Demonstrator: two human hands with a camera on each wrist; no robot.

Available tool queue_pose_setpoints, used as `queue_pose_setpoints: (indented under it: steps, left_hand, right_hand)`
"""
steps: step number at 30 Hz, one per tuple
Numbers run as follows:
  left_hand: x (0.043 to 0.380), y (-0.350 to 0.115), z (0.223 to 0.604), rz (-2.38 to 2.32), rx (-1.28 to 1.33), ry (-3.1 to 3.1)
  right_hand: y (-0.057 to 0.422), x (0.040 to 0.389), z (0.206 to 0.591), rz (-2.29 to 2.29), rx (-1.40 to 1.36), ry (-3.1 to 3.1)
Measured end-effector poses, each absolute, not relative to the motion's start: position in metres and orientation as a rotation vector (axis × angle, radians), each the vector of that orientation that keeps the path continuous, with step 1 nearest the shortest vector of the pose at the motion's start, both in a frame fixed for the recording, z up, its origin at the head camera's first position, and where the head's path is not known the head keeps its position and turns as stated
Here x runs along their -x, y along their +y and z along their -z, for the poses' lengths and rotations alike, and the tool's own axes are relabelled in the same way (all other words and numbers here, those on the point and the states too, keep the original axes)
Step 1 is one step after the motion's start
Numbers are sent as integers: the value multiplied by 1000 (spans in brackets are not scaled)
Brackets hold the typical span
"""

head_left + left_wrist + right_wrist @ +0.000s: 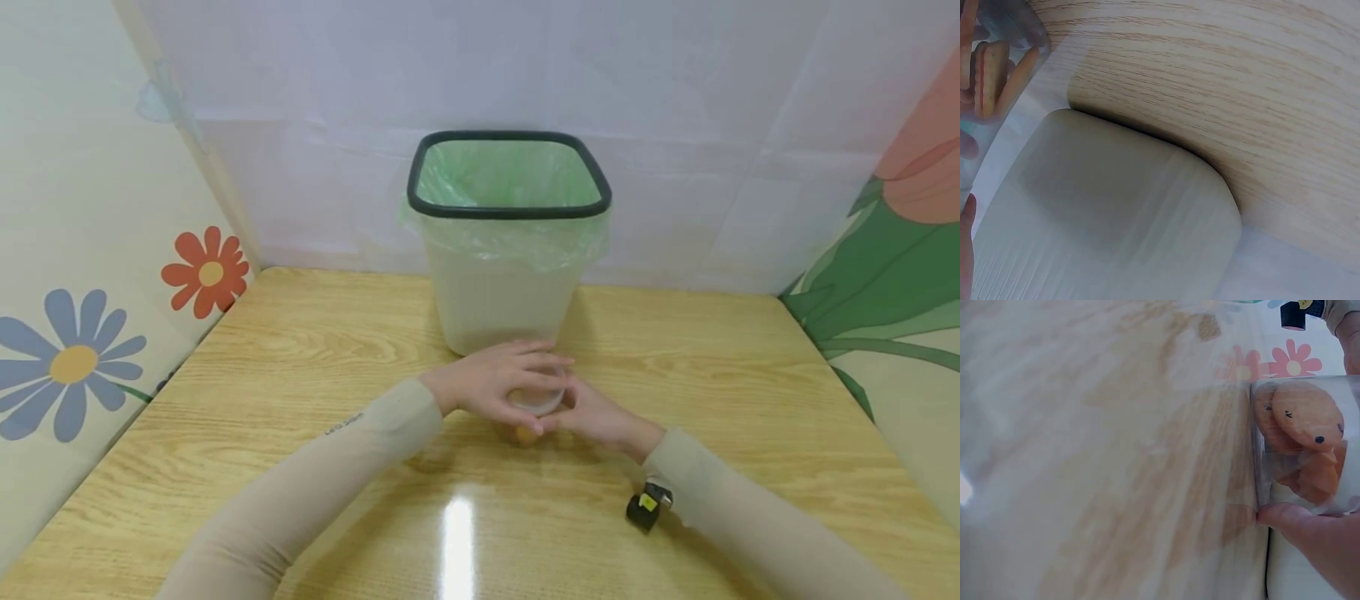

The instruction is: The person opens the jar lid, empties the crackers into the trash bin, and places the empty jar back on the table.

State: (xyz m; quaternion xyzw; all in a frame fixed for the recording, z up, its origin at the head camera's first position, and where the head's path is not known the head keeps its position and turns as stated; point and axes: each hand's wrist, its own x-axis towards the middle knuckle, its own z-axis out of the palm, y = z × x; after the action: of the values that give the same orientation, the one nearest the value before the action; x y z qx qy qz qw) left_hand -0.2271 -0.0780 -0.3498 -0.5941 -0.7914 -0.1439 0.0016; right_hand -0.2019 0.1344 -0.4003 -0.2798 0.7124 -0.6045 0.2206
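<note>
One clear container (542, 402), cookies (1307, 419) inside, centre of the head frame, grasped by your left hand (502, 379) and right hand (600, 418).

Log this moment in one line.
left hand: holds clear container; right hand: holds it; inside: cookie-like pieces; lined bin: on table, beyond hands
</note>
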Motion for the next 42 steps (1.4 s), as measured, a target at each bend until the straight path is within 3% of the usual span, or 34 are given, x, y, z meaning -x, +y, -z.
queue_pose_setpoints:
  steps: [42]
  left_hand:
    - [202,-66,357,285,1417,-2536]
  right_hand:
    - [138,198,402,1691,730,1926]
